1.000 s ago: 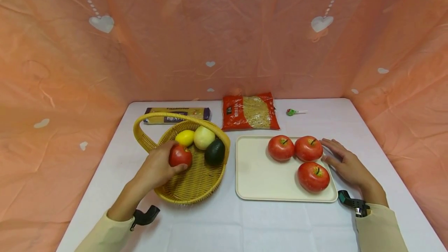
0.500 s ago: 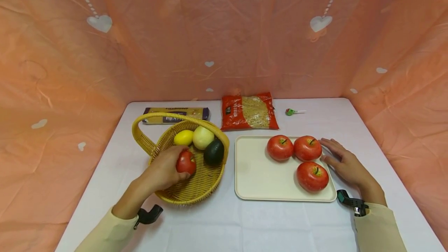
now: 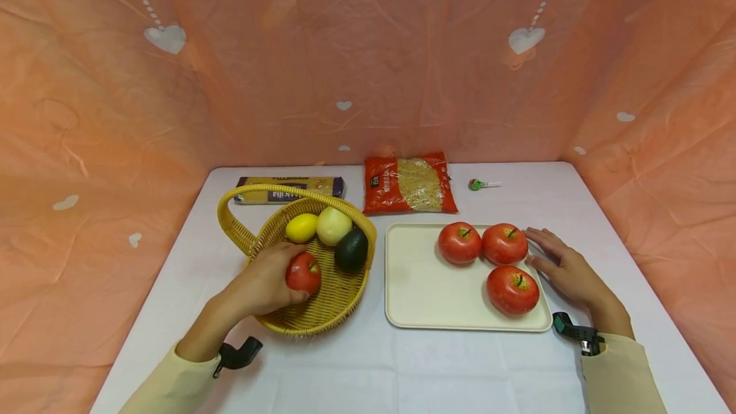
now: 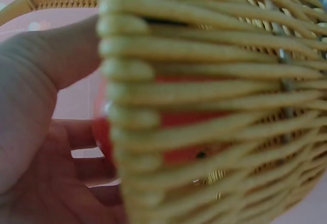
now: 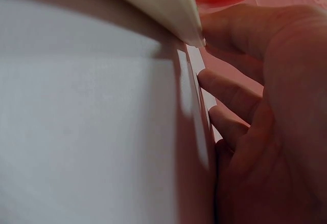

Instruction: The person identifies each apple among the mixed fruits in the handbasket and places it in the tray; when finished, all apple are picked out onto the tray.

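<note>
In the head view my left hand (image 3: 267, 280) reaches over the near-left rim of a yellow wicker basket (image 3: 322, 321), thumb and fingers curved around a small red apple (image 3: 303, 273). Basket weave hides part of this apple in the left wrist view. A lemon (image 3: 301, 227), a pale onion (image 3: 333, 227) and a dark green avocado (image 3: 351, 250) lie in the basket. My right hand (image 3: 569, 273) lies at the right edge of a cream tray (image 3: 425, 292), fingers extended; its thumb (image 5: 235, 27) appears to touch the rim in the right wrist view.
Three large red apples (image 3: 513, 291) sit on the tray's right half. Behind the basket lies a spaghetti pack (image 3: 287, 190), its handle crossing in front. A red pasta bag (image 3: 410, 184) and a lollipop (image 3: 483, 184) lie farther back. The basket handle (image 3: 276, 188) arches over its far side.
My left hand has moved the small apple down and slightly right inside the basket, then drawn back a little. More of the apple shows now. The right hand stays by the tray.
</note>
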Action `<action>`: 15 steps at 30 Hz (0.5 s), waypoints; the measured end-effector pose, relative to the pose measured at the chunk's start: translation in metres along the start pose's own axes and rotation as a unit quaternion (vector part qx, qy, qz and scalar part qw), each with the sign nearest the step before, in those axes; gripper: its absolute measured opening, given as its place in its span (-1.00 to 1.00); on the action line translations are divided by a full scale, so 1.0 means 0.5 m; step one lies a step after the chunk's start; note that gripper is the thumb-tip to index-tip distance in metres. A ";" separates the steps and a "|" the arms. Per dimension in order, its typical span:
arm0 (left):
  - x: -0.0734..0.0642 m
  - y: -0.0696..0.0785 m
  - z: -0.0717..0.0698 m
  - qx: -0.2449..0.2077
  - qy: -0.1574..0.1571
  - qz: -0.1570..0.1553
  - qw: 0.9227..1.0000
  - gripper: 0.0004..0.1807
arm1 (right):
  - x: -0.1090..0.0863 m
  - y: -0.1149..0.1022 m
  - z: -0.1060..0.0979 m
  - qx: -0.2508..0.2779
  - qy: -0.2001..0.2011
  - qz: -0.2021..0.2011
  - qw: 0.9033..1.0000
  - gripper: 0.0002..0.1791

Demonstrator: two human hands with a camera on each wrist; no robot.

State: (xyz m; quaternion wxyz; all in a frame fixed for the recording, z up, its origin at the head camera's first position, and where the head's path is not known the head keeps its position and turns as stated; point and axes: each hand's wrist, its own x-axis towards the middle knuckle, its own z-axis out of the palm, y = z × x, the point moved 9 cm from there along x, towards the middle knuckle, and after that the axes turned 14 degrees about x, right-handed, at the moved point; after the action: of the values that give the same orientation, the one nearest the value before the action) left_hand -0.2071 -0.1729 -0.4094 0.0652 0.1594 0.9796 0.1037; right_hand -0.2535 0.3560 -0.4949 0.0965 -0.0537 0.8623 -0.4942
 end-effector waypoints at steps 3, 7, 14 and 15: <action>-0.008 -0.007 -0.013 -0.026 0.015 -0.001 1.000 -0.13 | -0.002 0.000 0.000 -0.002 0.003 0.001 1.000 -0.26; -0.019 -0.010 -0.034 -0.062 0.028 0.003 0.998 -0.13 | -0.001 -0.001 0.000 -0.004 0.005 -0.002 1.000 -0.26; -0.039 0.016 -0.069 -0.126 0.037 0.048 0.990 -0.10 | 0.000 0.004 0.001 0.001 0.001 0.005 1.000 -0.26; -0.041 0.022 -0.073 -0.130 0.039 0.057 0.989 -0.10 | -0.001 0.003 0.001 0.002 0.001 0.006 1.000 -0.26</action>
State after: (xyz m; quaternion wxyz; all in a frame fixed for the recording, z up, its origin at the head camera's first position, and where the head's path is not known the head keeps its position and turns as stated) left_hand -0.1903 -0.1759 -0.3694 0.0409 0.2014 0.9488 0.2398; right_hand -0.2530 0.3564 -0.4966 0.0990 -0.0482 0.8616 -0.4955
